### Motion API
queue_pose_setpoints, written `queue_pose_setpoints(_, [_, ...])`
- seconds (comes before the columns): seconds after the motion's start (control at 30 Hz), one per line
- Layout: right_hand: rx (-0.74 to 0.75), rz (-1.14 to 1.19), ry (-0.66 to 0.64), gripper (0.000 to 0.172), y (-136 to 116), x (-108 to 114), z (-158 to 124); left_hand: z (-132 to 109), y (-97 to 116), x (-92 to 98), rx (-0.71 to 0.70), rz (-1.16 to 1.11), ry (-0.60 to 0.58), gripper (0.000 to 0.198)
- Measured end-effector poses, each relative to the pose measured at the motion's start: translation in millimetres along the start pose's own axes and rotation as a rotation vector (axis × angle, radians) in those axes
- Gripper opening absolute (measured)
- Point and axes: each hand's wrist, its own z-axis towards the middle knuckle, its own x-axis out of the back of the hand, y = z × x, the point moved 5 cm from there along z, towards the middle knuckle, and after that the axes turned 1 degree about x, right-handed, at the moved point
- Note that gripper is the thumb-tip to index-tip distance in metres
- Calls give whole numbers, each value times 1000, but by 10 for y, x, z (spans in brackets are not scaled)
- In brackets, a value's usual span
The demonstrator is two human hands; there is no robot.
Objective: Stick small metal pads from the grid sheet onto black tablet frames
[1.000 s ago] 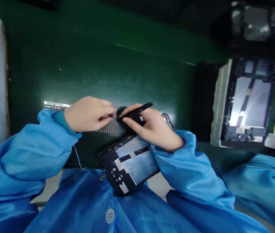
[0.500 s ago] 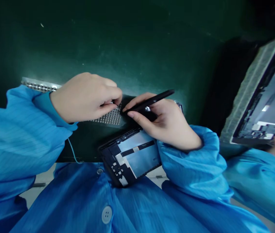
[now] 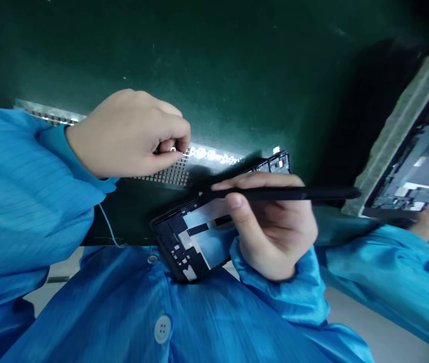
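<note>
My left hand has its thumb and forefinger pinched together at the right end of a clear sheet with rows of small grey squares. My right hand grips a black pen-like tool, its tip pointing left. Beneath the tool and my right hand lies an opened tablet-like device with blue-grey panels and a black frame, tilted at the mat's front edge. Whether the tool's tip touches the device I cannot tell.
A dark green mat covers the table. At the far right a similar opened device rests on a grey padded piece, with another person's hand and blue sleeve beside it. A blue cord hangs from my left cuff.
My right hand has moved right and towards me with the tool, which now lies nearly level, over the device. More of the device's far end shows. My left hand stays pinched, slightly higher in view.
</note>
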Motion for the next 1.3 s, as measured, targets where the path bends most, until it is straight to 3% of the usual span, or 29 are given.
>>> queue_pose_setpoints(0.1, [27,20,-13,29,32,-48,-80,-22,26,19,-7,6,-13,35])
queue_pose_setpoints(0.23, [173,66,-51,35,31,-126,-200,-28,45,29,-8,5,11,55])
queue_pose_setpoints(0.4, [183,62,-96,38,58,-152,-165,-21,23,22,-19,-39,45,72])
queue_pose_setpoints(0.67, [92,-34,-158,35,-57,-147,-179,-28,14,10,-20,-45,60,70])
queue_pose_setpoints(0.83, [67,-173,-193,30,-188,45,177,-15,22,2,-37,-57,28,80])
queue_pose_setpoints(0.9, [106,-212,-205,23,-150,77,391,-15,25,-7,-60,-50,12,77])
queue_pose_setpoints(1.0, [110,-274,-329,14,1,-3,590,-16,21,-14,-77,-25,15,65])
queue_pose_setpoints(1.13, [84,-292,-361,13,108,-71,592,-10,20,-23,-54,11,-10,54])
queue_pose_setpoints(1.3, [85,-336,-362,11,69,-75,593,-8,16,-26,-38,19,-11,53])
